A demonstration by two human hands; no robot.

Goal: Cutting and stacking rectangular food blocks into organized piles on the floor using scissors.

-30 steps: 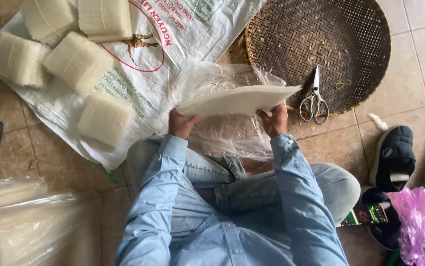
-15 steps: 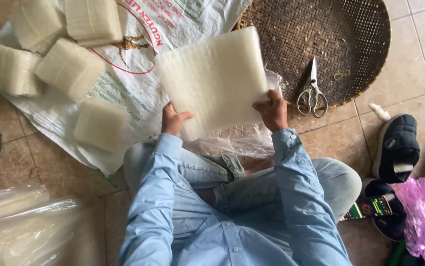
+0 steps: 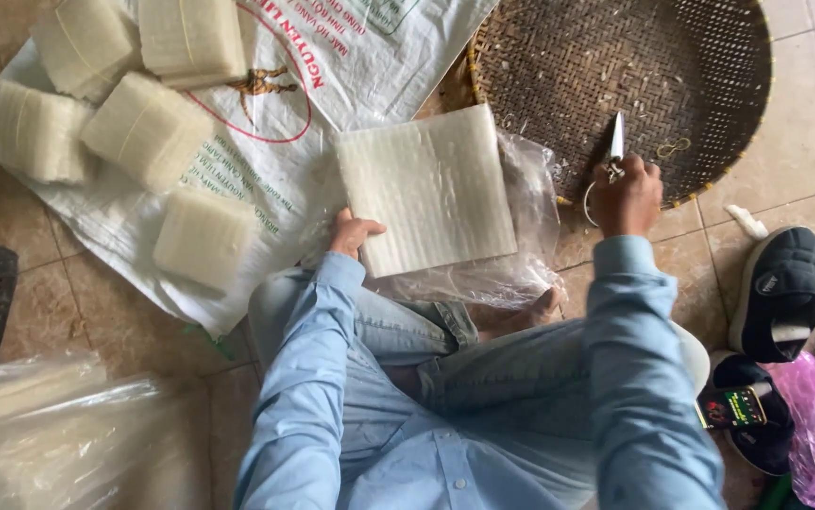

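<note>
Stacked white sheets point(image 3: 431, 189) — a square, flat block of thin translucent layers — sit tilted on a crumpled clear plastic bag point(image 3: 521, 255) over the person's lap, just in front of the knees. The block looks light and fairly stiff as a whole, yet its thin layers would likely crack or flake at the edges, so a hold under a corner or along one side, with support beneath, seems safest. The left hand point(image 3: 351, 234) does that, gripping the lower left corner with the thumb on top. The right hand point(image 3: 627, 194) is well apart from it, closed around the handles of small scissors point(image 3: 612, 156), blades pointing up over the woven bamboo tray point(image 3: 710, 57) — that hand is not touching the block.
</note>
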